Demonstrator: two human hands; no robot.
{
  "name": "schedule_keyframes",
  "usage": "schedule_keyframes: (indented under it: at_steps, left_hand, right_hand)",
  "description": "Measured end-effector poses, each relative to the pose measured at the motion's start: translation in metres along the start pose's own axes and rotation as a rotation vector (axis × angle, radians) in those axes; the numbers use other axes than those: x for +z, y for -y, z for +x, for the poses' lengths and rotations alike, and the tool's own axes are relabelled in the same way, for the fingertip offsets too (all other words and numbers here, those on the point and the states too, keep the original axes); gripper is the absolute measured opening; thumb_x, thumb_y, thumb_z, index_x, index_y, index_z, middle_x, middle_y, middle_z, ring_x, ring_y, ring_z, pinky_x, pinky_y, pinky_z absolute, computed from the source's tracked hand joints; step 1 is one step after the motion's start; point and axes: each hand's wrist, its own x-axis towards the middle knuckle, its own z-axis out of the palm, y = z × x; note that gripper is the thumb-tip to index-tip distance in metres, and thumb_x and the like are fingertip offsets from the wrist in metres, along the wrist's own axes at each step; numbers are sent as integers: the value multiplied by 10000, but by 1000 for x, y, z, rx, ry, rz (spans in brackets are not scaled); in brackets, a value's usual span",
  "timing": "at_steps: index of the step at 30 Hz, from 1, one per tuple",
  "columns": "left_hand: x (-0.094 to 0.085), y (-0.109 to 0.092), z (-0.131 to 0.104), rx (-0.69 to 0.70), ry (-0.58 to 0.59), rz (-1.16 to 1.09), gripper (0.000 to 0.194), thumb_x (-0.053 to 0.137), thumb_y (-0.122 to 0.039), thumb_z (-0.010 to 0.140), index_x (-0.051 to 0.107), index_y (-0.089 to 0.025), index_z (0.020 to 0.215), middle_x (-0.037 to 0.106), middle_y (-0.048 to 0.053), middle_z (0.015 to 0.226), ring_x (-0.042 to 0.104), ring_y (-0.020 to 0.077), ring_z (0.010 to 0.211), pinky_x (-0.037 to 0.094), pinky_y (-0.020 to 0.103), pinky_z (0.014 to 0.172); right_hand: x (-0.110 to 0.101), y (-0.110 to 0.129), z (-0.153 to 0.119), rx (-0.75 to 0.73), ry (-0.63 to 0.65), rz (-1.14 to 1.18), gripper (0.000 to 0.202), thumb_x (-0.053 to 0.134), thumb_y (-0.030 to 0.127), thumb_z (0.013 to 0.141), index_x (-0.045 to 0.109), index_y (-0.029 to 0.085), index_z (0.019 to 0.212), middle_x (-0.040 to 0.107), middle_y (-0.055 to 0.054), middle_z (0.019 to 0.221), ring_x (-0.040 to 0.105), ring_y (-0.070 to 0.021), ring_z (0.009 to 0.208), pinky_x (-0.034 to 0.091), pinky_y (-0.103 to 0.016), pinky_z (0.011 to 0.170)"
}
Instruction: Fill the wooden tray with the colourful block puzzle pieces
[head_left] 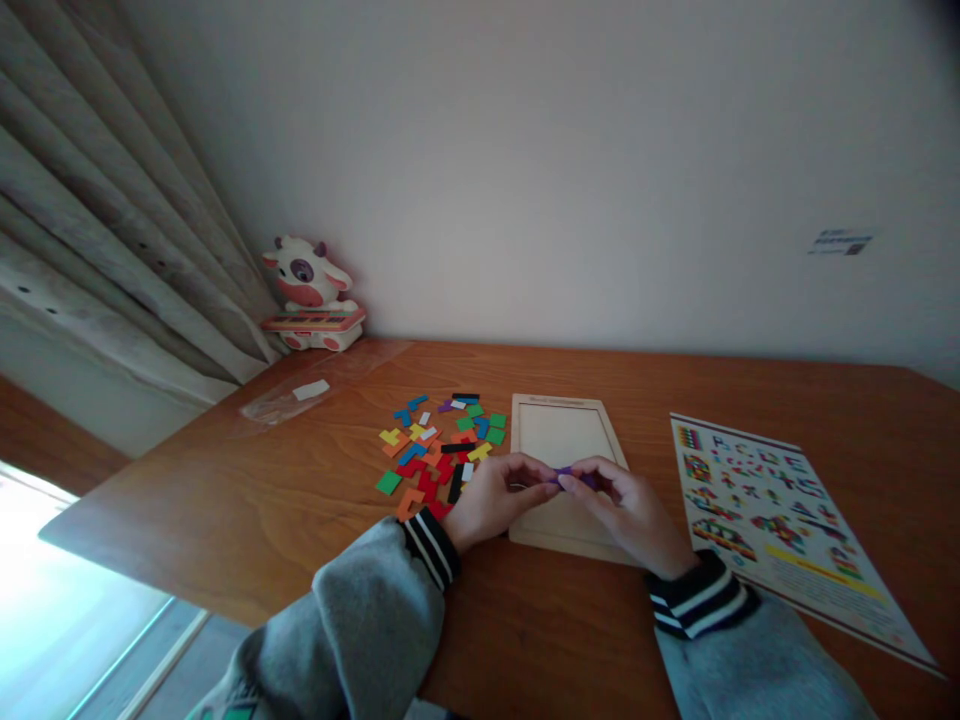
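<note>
1 cow toy (311, 290) nr curtain (127, 200), 1 plastic wrapper (271, 406), 1 wall label (841, 242)

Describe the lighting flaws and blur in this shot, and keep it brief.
Head view: glare burns out the lower left, beyond the brown wooden tabletop; head view: the plain pale grey wall falls into shadow at the top right corner; head view: small print on the white paper sheet with colourful figures is too soft to read.

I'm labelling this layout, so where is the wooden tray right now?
In the head view, the wooden tray lies on the table just right of centre, below the left hand and right hand, between the coloured pieces and the printed sheet.
</note>
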Motion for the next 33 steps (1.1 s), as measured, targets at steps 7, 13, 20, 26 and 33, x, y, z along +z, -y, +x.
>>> schedule_keyframes:
  at_steps: [7, 13, 20, 26, 33]
  left_hand:
    - [-1, -7, -7, 80, -16, 339, 367, 663, -471, 856, 714, -126, 973, 717, 75, 868, 610, 131, 703, 469, 221, 638]
    - [-4, -9, -14, 132, 77, 649, 241, 621, -303, 877, 700, -152, 1047, 711, 35, 819, 534, 96, 576, 427, 209, 574]
    - [-9, -3, -13, 328, 89, 926, 136, 619, -251, 881, 713, -164, 927, 681, 58, 834, 608, 162, 771, 479, 263, 747]
    - [-13, -8, -12, 546, 256, 1032, 216, 529, -278, 964, 707, -183, 1040, 705, 84, 1043, 620, 197, 948, 482, 311, 874]
    - [-20, -11, -12, 678, 405, 1096, 282, 465, -287, 999, 706, -167, 1083, 714, 96, 1149, 629, 220, 1022, 477, 347, 938]
  right_hand:
    - [-5, -7, 1, -3, -43, 27, 345, 530, 482, 941, 681, 199, 1069, 726, -98, 1057, 674, -218, 943, 544, -364, 866]
    - [-10, -19, 3, 9, -170, 20, 421, 591, 456, 906, 564, 214, 1249, 700, -38, 878, 663, -176, 759, 551, -323, 716]
    - [-12, -20, 2, 58, -123, 5, 331, 619, 476, 875, 654, 202, 1056, 727, -58, 878, 690, -192, 765, 554, -326, 692]
    - [-14, -20, 1, 38, -129, 81, 380, 642, 502, 857, 625, 201, 1089, 714, -70, 938, 712, -189, 761, 587, -339, 718]
    - [-17, -20, 0, -24, -71, 17, 337, 634, 426, 875, 675, 206, 1127, 738, -86, 1009, 697, -204, 886, 590, -362, 816]
